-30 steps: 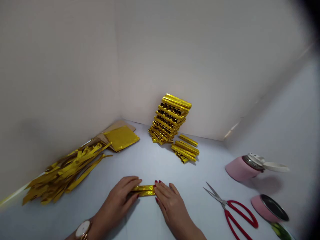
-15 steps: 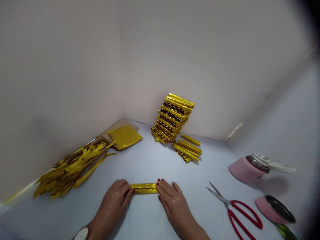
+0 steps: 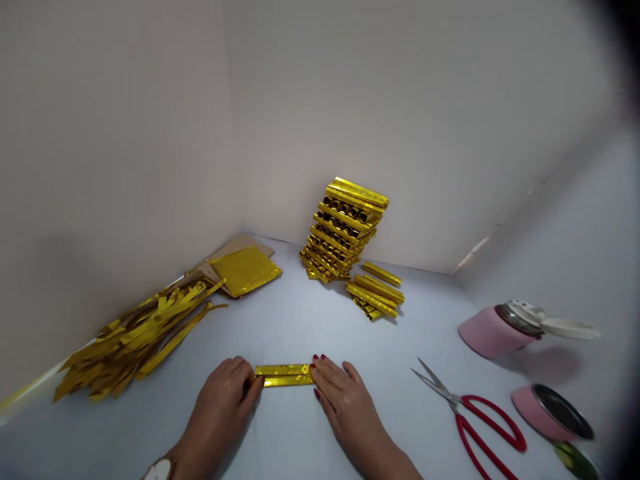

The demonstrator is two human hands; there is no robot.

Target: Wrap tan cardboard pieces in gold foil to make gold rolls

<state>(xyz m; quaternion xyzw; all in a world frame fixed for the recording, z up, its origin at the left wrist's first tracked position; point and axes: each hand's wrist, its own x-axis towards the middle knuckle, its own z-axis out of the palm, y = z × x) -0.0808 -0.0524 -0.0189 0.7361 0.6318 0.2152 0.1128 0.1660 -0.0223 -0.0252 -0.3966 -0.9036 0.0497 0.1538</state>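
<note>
A folded strip of shiny gold paper point(image 3: 285, 375) lies flat on the white table, with a crease line running along its length. My left hand point(image 3: 229, 393) pinches the strip's left end between thumb and curled fingers. Over the right end, my right hand point(image 3: 345, 400) lies with its fingers stretched out flat, pressing the paper to the tabletop. Both ends of the strip are partly hidden under the fingers.
Gold paper offcuts point(image 3: 135, 340) and stacked gold sheets point(image 3: 247, 270) lie at left. A tower of gold rolls point(image 3: 345, 230) stands at the back, loose rolls point(image 3: 375, 297) beside it. Right: open red-handled scissors point(image 3: 456, 403), a pink bottle point(image 3: 500, 330), a pink cup point(image 3: 550, 415).
My left hand has slid slightly left along the strip's end, its fingers a little more curled. The right hand stays flat in place. The whole view has shifted slightly.
</note>
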